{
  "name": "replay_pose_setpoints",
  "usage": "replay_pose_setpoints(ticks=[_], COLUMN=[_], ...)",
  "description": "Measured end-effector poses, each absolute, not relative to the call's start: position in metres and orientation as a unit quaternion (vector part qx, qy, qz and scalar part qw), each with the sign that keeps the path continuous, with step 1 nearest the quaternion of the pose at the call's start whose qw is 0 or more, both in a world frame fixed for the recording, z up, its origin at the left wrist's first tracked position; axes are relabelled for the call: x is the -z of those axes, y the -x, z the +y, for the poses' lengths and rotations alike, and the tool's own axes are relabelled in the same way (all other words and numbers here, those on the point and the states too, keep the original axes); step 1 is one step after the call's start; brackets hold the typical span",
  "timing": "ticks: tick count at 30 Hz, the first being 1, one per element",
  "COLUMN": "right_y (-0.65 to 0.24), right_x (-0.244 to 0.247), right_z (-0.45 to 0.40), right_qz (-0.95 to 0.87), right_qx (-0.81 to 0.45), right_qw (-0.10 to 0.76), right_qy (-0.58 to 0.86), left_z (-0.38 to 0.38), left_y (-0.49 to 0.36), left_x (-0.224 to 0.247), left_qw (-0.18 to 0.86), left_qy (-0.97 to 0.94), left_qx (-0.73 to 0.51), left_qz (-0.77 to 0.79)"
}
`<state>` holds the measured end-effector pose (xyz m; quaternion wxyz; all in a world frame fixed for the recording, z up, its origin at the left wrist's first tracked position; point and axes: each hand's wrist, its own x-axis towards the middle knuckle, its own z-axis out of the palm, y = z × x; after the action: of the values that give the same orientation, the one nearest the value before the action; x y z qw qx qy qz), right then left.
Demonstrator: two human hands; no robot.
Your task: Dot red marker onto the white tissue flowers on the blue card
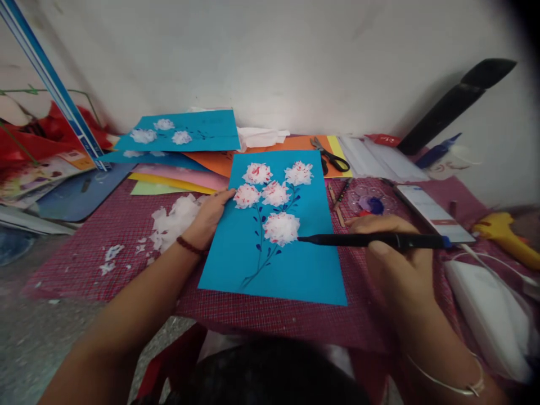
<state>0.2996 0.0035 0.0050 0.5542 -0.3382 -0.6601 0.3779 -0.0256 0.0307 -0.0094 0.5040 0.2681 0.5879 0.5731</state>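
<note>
A blue sheet of paper (312, 275) lies tilted up before me, bearing several white crinkled paper flowers flecked with red. Thin painted stems and small dark-blue leaves run below the flowers. My left hand (213, 211) grips the sheet's left edge, the thumb on top and the other fingers hidden beneath. In my right hand (400, 253) is a slim black pen (354, 241) with a tapered tip and a blue end, pinched between thumb and fingers. Its tip is at the right side of the lowest flower (282, 228); whether it touches cannot be made out.
Torn white paper scraps (175, 219) lie left on the checked cloth (139, 253). Behind are another flowered blue sheet (211, 126), coloured papers and scissors (331, 156). To the right are a paint palette (371, 201), a phone (434, 211), a yellow glue gun (506, 233) and a white device (485, 309).
</note>
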Motion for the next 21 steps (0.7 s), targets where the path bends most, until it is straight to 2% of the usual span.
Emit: replay_pose_setpoints(ticks=[3, 13, 21], right_y=[-0.299, -0.295, -0.307], right_x=[-0.004, 0.000, -0.006], right_z=[0.001, 0.003, 0.013], right_qz=[-0.665, -0.724, -0.660], right_qx=[-0.414, -0.368, -0.322], right_qw=[0.547, 0.503, 0.599], right_qy=[0.295, 0.297, 0.320], left_z=[0.030, 0.030, 0.031], left_y=[0.024, 0.020, 0.021], left_x=[0.009, 0.011, 0.009], left_qw=[0.508, 0.530, 0.531], left_qy=[-0.260, -0.237, -0.246], left_qx=[-0.576, -0.580, -0.587], left_qz=[0.586, 0.571, 0.560])
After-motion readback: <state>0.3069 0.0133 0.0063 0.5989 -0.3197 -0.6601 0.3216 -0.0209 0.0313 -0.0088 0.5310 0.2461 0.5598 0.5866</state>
